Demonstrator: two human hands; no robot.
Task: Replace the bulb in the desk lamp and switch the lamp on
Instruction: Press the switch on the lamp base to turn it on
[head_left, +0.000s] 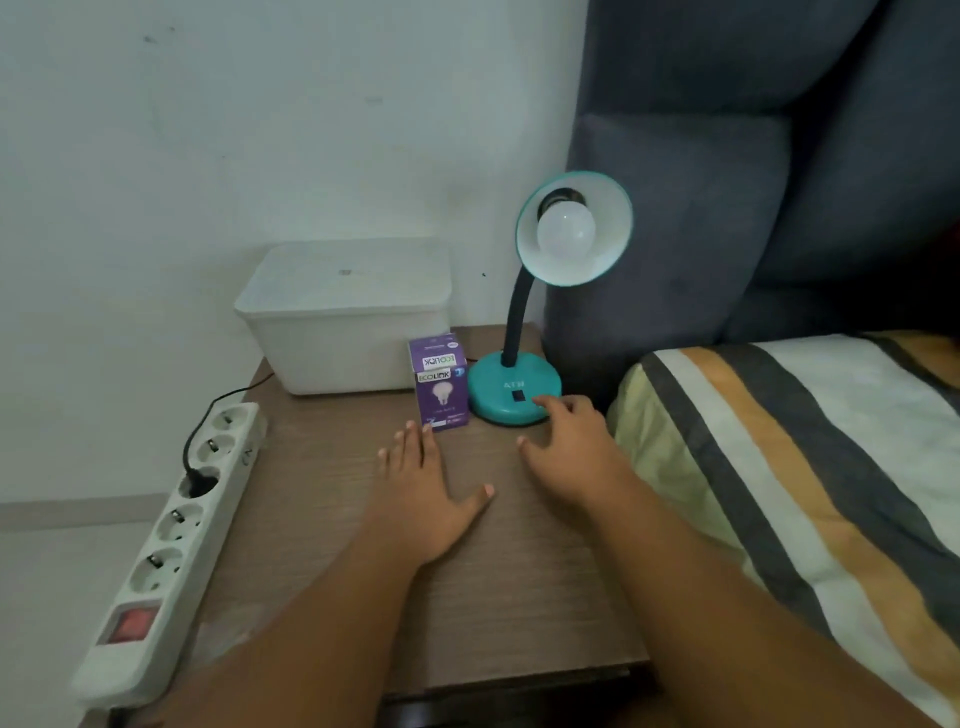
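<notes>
While lamp (519, 332) looks unlit, kill switch (518, 396) on base first. Right hand (569, 441) open, empty, fingertips touching base. Left hand (423, 491) flat, empty, near bulb box (440, 384) beside base. Old bulb (565, 234) up in shade.

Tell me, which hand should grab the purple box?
Probably the left hand: its fingers lie flat right before the purple box, while the right hand rests at the lamp base.
</notes>
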